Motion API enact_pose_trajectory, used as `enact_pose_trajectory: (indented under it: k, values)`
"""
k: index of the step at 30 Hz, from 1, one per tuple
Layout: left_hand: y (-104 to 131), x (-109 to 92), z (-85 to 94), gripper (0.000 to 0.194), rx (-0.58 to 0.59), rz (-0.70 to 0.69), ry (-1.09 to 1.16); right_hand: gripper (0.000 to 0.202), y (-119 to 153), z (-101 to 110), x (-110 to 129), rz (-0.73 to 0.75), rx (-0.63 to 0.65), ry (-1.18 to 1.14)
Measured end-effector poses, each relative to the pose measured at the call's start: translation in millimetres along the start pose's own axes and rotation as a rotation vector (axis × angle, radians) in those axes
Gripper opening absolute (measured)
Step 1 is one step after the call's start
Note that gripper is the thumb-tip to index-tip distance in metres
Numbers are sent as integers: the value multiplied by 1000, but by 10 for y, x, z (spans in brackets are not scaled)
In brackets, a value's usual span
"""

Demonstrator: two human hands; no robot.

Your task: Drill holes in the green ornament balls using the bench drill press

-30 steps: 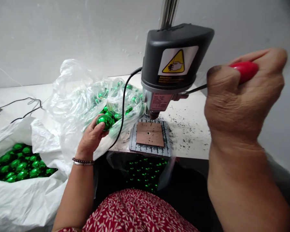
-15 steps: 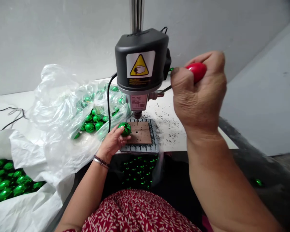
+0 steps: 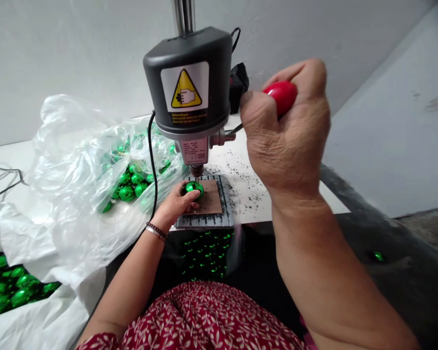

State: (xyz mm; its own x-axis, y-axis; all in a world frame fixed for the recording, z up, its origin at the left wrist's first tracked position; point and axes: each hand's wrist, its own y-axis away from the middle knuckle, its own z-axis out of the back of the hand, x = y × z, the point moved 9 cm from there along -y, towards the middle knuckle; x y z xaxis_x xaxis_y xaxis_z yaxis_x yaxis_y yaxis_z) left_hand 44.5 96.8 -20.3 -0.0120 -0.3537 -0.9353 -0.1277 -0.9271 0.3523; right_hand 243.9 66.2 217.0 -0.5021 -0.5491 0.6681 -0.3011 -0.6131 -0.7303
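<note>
The glossy, round green ball [image 3: 196,186] is over the brown board [image 3: 212,198], beneath the drill [image 3: 188,87]. Your left hand [image 3: 175,203] grasps it with curled fingers; your right hand [image 3: 292,133] clenches the smooth red knob [image 3: 283,97]. Gritty dark flakes [image 3: 241,182] litter the table [image 3: 330,198].

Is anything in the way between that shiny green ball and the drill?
Nothing visible is. The left hand holds the green ball just below the drill chuck, with the brown board underneath. Whether the bit touches the ball is too small to tell.
</note>
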Motion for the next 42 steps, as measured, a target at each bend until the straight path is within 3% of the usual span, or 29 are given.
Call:
enact_pose_trajectory:
  k: [5,10,13,20,31,42]
  values:
    - [-16,-11,-53,36,24,-47,-152,24,-2,4,-11,-17,9,23]
    - [33,-157,-56,40,-86,-178,-564,26,-8,14,-3,-11,5,60]
    - [84,-237,-87,39,-114,-215,-699,27,-1,15,3,5,3,51]
    - [105,-255,-99,39,-122,-224,-696,25,34,81,0,-4,-51,62]
    - [120,-240,-111,34,-124,-246,-687,14,278,141,60,142,-55,131]
    - [152,-164,-121,33,-299,-255,-778,16,253,144,49,127,-39,115]
